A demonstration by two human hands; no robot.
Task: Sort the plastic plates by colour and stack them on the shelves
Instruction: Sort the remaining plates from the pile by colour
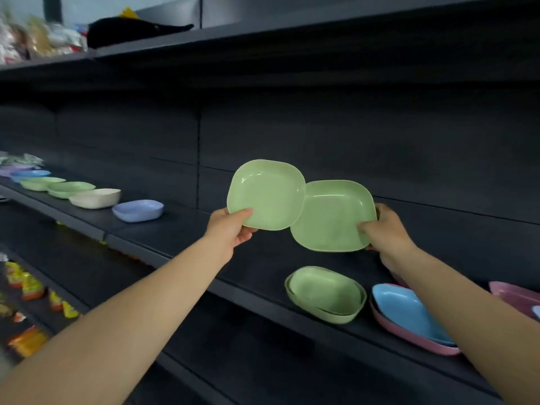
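My left hand [230,229] pinches the lower rim of a green plate [267,191], held tilted above the dark shelf [181,238]. My right hand [385,232] grips a second green plate [330,217] at its right rim; the two plates overlap at their edges. Below them a stack of green plates [325,293] sits on the shelf. Right of that stack a blue plate [406,308] lies in a pink plate [409,337]. Far left along the shelf stand a lilac-blue plate [138,210], a cream plate [96,197] and green plates [71,189].
Another pink plate [514,296] shows at the right edge. More blue and purple plates [26,172] lie at the far left. Snack packets [26,287] fill the lower left shelf. A black cap [131,30] and packets lie on the top shelf.
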